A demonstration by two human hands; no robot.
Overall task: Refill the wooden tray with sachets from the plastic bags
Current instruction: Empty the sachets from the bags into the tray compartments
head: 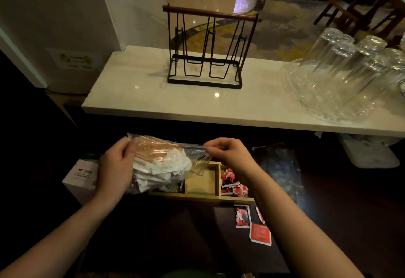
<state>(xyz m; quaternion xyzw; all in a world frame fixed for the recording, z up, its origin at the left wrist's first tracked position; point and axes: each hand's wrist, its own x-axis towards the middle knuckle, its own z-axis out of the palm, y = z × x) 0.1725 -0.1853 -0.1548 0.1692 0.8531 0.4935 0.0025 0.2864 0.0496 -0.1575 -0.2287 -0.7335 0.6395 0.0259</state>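
Sachets (160, 166), white and brown paper ones, are sitting bunched inside a clear plastic bag (175, 163) that is hanging just above the left end of the wooden tray (201, 196). The tray is lying on a dark lower surface in front of the person, below the pale counter (153, 93). Its right compartment is holding red sachets (232, 184), its middle compartment is showing bare wood, and its left compartment is mostly hidden behind the bag.

The left hand (116, 166) is gripping the bag's left side, thumb pressed on the front of the film and fingers wrapped behind. The right hand (228, 152) is pinching the bag's thin right edge between thumb and fingertips, pulling the film taut. This looks like the opening of the bag, or the readying of it for tipping.

To do it well, the mouth probably needs to be parted fully and aimed over one open compartment before any tilt, with the bag kept low so nothing is spilling past the dividers. Three loose red sachets (252, 225) are lying on the dark surface just in front of the tray, which shows how easily they scatter. Drawing out a few at a time may be safer than pouring.

A white box (81, 174) is standing beside the tray on the left, a dark bag (280, 168) on the right. On the counter a wire rack (208, 49) and upturned glasses (350, 63) are standing well apart from the work.
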